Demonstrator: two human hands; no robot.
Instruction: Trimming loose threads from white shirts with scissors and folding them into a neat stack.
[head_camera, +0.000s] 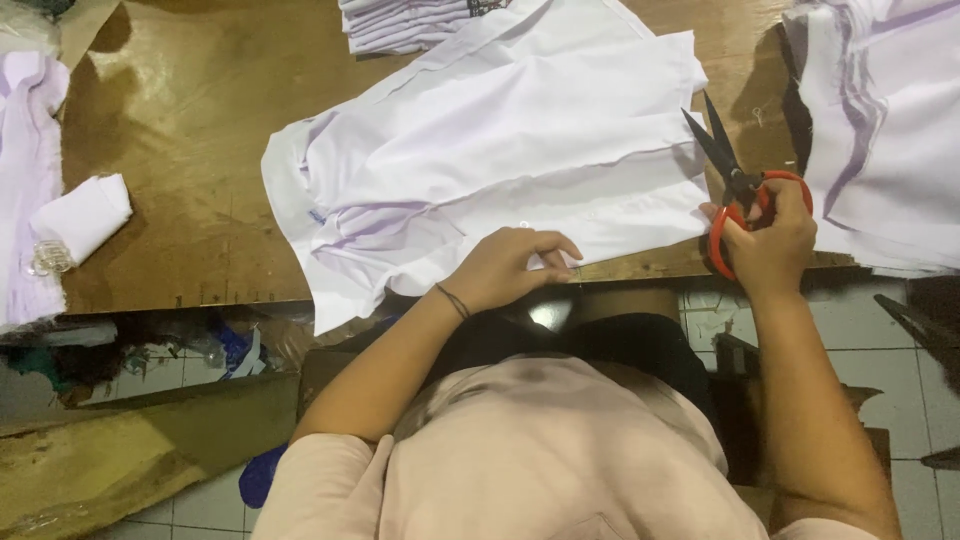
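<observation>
Your left hand (510, 268) presses flat, fingers spread, on the smooth white shirt (500, 150) lying on the wooden table (180, 200); your right hand (770, 240) grips red-handled scissors (735, 185), blades parted, at the shirt's right edge.

Shirt (500, 160) on table (190, 150) — scissors (735, 180) at right.
</observation>
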